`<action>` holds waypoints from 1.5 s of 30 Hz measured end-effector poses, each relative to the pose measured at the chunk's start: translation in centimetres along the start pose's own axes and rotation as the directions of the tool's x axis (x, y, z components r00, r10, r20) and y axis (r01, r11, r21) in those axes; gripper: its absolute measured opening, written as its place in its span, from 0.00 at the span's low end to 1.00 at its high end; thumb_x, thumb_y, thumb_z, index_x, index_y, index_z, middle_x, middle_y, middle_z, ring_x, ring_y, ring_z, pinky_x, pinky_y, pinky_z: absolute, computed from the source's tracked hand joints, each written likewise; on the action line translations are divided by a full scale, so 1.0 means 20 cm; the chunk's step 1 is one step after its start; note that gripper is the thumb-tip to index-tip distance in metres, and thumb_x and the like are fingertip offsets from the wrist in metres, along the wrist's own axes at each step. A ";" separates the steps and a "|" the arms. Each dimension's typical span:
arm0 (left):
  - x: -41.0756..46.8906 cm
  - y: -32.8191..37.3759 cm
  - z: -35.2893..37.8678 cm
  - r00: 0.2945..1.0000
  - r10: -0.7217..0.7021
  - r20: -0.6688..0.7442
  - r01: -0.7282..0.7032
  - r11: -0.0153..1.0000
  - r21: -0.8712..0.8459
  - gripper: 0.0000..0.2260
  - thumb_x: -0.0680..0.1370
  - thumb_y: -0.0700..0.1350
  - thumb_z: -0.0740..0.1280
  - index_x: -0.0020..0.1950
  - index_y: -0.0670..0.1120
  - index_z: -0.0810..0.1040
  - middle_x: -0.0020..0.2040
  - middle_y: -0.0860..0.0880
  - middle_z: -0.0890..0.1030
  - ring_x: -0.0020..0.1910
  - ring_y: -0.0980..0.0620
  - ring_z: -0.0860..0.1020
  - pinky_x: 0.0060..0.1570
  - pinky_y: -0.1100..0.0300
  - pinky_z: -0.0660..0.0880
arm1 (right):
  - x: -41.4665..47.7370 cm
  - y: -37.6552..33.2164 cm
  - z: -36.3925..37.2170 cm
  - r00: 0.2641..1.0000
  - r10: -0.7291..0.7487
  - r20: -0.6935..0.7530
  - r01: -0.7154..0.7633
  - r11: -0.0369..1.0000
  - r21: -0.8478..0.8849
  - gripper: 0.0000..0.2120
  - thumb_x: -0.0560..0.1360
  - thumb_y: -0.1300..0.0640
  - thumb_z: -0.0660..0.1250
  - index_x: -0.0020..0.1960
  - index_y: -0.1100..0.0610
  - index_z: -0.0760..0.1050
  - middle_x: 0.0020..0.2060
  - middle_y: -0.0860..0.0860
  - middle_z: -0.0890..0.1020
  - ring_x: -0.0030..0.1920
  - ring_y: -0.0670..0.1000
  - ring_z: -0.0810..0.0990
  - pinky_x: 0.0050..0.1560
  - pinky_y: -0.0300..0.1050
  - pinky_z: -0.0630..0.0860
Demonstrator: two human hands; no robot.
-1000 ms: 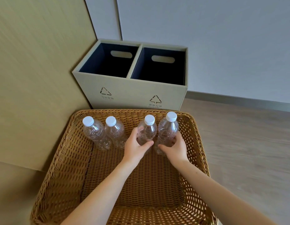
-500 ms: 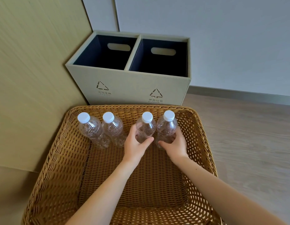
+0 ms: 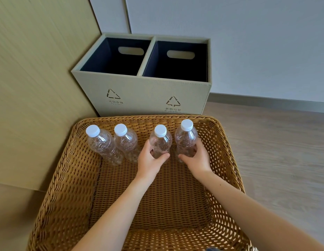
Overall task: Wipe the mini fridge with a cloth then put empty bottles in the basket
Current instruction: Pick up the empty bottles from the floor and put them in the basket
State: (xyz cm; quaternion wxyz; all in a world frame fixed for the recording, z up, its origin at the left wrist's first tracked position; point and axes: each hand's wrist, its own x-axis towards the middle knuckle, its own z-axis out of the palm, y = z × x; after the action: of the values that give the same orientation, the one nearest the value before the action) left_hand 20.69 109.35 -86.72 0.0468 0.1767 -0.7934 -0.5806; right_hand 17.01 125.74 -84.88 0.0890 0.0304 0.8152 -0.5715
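Last step — left hand [image 3: 149, 161] and right hand [image 3: 197, 158] each grasp an upright bottle in the basket [image 3: 67, 178]; next, release without tipping either.

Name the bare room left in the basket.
Free: the basket floor between the bottle row and the near wall, beside the forearms. Crowded: along the far wall, where left hand and right hand each grip a bottle.

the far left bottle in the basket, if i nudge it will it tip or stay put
The far left bottle looks empty, so probably very light. Tall and narrow on the bumpy weave of the basket, it likely topples at a small push. Its thin clear wall would probably dent if squeezed.
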 end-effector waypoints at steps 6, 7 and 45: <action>0.01 -0.01 0.01 1.000 0.017 -0.020 -0.017 1.000 0.020 0.29 0.70 0.43 0.78 0.69 0.52 0.73 0.62 0.57 0.79 0.64 0.58 0.75 0.66 0.57 0.71 | -0.01 -0.01 0.00 1.000 0.002 0.001 -0.002 1.000 -0.022 0.33 0.70 0.68 0.75 0.70 0.53 0.68 0.55 0.41 0.74 0.57 0.38 0.70 0.44 0.18 0.65; 0.01 -0.01 0.01 1.000 0.021 -0.020 -0.020 0.999 0.024 0.29 0.70 0.43 0.78 0.69 0.52 0.73 0.62 0.57 0.79 0.64 0.59 0.75 0.65 0.60 0.70 | -0.01 -0.01 0.00 1.000 0.005 0.001 -0.004 1.000 -0.025 0.33 0.70 0.68 0.75 0.71 0.53 0.68 0.55 0.41 0.74 0.58 0.39 0.70 0.44 0.17 0.64; -0.05 0.02 -0.01 1.000 -0.024 0.021 0.022 0.996 0.085 0.24 0.74 0.43 0.76 0.66 0.57 0.71 0.58 0.67 0.75 0.58 0.77 0.69 0.56 0.76 0.62 | 0.01 0.00 0.01 1.000 0.020 -0.019 -0.022 0.996 -0.089 0.31 0.69 0.65 0.77 0.68 0.55 0.70 0.59 0.47 0.78 0.58 0.42 0.72 0.58 0.37 0.69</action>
State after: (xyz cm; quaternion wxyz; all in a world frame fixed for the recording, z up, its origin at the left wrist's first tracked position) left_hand 21.54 109.64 -86.25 0.0240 0.1811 -0.8158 -0.5488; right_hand 16.87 125.59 -84.88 0.0889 0.0400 0.8402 -0.5335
